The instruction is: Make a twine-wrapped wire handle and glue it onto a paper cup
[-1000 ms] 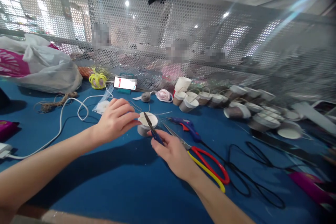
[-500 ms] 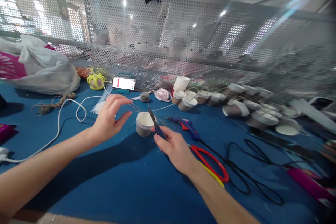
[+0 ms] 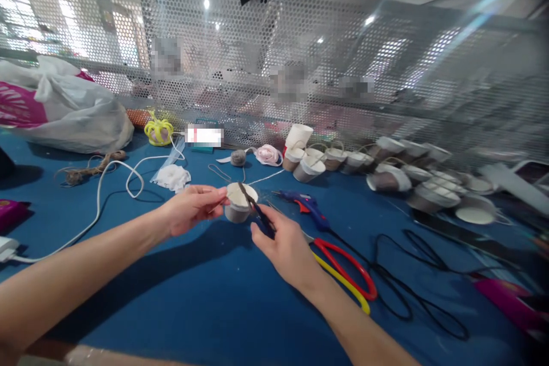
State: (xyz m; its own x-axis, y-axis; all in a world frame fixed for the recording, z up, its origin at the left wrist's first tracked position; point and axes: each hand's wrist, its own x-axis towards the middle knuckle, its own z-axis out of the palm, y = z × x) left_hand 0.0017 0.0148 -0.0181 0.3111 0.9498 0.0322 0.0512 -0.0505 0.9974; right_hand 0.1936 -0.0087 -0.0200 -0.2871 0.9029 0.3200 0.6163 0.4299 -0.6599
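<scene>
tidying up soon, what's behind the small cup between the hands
Behind the cup are a grey ball, a thin pale cord and, further right, a pale pink roll. The cup hides the tabletop directly behind it, so that can't be seen.

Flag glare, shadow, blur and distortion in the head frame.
Head view, all: a pale flare streak crosses the upper right; a dark shadow falls on the blue tabletop beside the left forearm; the magenta object at the right edge looks smeared and stretched, the pliers clearer; pixelation covers the phone.
</scene>
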